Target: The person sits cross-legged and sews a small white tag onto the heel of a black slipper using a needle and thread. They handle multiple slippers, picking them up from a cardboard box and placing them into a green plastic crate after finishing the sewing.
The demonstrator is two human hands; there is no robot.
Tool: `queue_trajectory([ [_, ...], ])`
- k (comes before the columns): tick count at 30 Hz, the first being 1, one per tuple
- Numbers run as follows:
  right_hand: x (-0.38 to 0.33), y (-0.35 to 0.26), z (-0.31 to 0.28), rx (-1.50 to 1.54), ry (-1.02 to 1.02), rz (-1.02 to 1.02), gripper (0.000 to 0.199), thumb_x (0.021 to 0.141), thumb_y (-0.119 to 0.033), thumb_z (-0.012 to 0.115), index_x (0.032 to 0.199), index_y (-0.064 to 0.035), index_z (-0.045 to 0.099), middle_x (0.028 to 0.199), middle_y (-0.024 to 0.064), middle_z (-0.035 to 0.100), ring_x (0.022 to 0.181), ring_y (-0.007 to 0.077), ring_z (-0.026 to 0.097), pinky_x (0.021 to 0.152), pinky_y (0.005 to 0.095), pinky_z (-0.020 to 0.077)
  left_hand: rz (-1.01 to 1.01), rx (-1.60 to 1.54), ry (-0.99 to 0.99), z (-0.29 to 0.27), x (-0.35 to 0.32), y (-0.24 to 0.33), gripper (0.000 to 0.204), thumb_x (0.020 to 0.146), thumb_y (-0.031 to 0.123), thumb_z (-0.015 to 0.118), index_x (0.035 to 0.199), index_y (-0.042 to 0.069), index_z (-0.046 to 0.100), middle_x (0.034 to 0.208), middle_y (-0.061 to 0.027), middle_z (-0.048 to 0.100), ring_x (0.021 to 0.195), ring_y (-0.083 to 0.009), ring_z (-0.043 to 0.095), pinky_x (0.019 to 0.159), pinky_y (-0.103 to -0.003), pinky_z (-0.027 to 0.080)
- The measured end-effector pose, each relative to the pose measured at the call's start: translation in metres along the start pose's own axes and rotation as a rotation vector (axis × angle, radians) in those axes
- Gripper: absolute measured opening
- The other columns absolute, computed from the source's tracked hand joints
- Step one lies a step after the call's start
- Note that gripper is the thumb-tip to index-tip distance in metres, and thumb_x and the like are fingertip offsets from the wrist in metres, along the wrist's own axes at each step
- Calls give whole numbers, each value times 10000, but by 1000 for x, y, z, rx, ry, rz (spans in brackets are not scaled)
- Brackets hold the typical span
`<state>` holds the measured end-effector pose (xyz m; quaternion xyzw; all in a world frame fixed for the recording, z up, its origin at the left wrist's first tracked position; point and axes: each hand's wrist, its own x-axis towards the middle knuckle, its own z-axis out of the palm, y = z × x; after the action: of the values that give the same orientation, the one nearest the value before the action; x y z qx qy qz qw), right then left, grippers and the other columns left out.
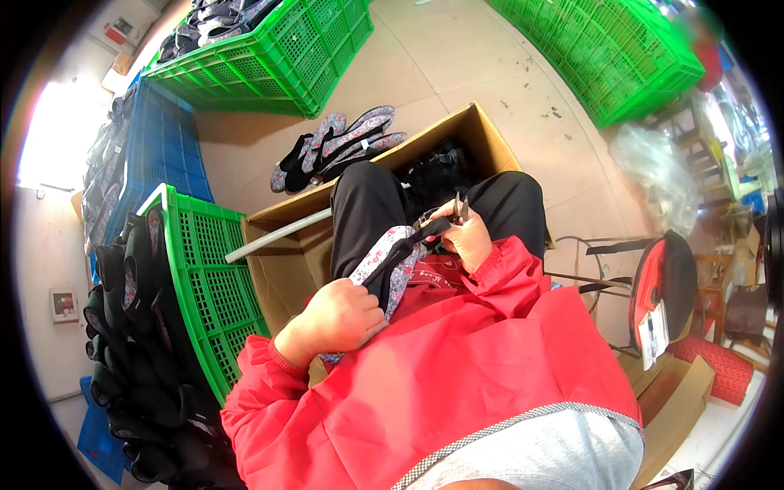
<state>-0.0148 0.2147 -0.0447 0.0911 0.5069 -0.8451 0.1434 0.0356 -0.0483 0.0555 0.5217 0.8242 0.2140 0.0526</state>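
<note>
My left hand (pixel 341 315) is closed around one end of a black cloth shoe with a floral sole (pixel 398 260), which lies slantwise over my lap. At the other end of the shoe, my right hand (pixel 467 238) grips thread snips (pixel 461 206), their metal tips pointing up and away from me. A dark narrow part of the shoe reaches up to the right fingers. Whether the snips' blades touch it I cannot tell. Part of the shoe is hidden under my left hand.
A cardboard box (pixel 482 135) holding black scraps (pixel 437 171) stands around my knees. More floral shoes (pixel 351 143) lie beyond it. Green crates (pixel 208 278) stand left and ahead, with a blue crate (pixel 167 155) and piled black shoes (pixel 135 351). A round red-and-black stool (pixel 665 286) is at right.
</note>
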Motion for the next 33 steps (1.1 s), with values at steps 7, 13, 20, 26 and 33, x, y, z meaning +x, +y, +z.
queue_trajectory([
  [7,-1,8,4,59,-29,-41,121,862,23,640,967,-30,614,833,100,684,613,123,616,503,219,421,-397,-183,353,-8,33,-17,172,776,114,721,925,40,676,850,-107,634,806,-294,618,734,-380,501],
  [13,0,10,-3,52,-39,-52,131,875,-62,668,988,-60,603,726,79,670,447,46,399,416,202,278,-485,-383,194,1,62,-48,311,782,158,748,1066,49,683,946,-101,619,909,-250,601,772,-347,497],
  [20,0,7,-10,97,-74,-82,127,880,-65,668,985,-63,598,732,82,668,442,42,385,409,206,264,-353,-455,-128,-1,95,-86,252,723,236,760,889,51,727,864,-135,630,852,-306,611,780,-377,488],
  [26,-2,-10,-19,0,65,-13,133,879,-66,673,995,-62,609,759,86,669,455,46,417,415,190,279,-313,-702,-217,3,105,-107,184,775,102,737,777,1,583,848,-37,561,830,-152,540,764,-277,428],
  [33,-19,-22,-48,-1,-134,44,315,1028,-269,488,1195,-11,558,998,124,663,655,90,619,439,182,372,-518,-1053,-279,20,107,-121,175,824,86,711,735,-3,590,823,19,556,782,-72,485,693,-244,391],
])
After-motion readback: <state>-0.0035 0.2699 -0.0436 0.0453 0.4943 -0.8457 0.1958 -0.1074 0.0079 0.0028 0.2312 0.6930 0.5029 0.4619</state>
